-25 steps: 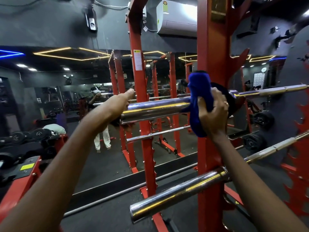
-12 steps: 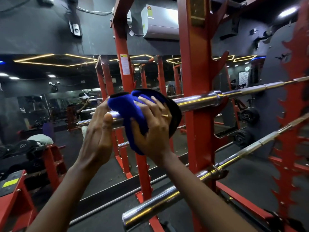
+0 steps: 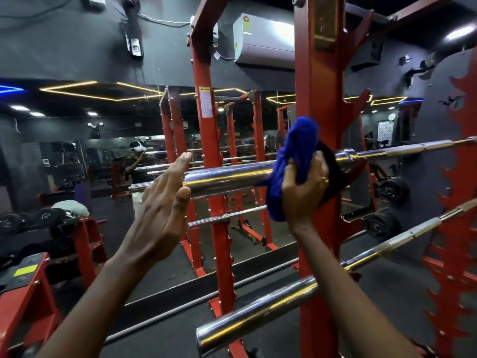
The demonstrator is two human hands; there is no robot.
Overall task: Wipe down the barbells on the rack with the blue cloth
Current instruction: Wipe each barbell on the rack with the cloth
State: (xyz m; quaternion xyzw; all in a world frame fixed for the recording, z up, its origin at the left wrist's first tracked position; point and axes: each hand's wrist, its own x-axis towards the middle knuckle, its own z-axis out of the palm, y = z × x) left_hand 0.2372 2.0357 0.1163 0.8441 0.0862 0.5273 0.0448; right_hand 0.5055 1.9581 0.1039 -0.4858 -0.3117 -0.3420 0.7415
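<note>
Head view: a dim gym with dark walls, a dark rubbery floor (image 3: 160, 339), a wide wall mirror (image 3: 64, 156) and a white air conditioner (image 3: 263, 40) high up. A red steel rack (image 3: 320, 104) with square uprights and jagged hooks carries two barbells lying level. The top barbell (image 3: 232, 177) has a thick, smooth chrome sleeve; the low barbell (image 3: 258, 313) beneath is alike, its round end nearest the camera. The right hand (image 3: 304, 192) has its fingers curled round a fuzzy blue cloth (image 3: 299, 151), bunched over the top barbell's sleeve beside a black plate (image 3: 334, 174). The left hand (image 3: 160, 210) holds nothing, fingers straight and together, at the sleeve's free end; whether it touches is unclear
</note>
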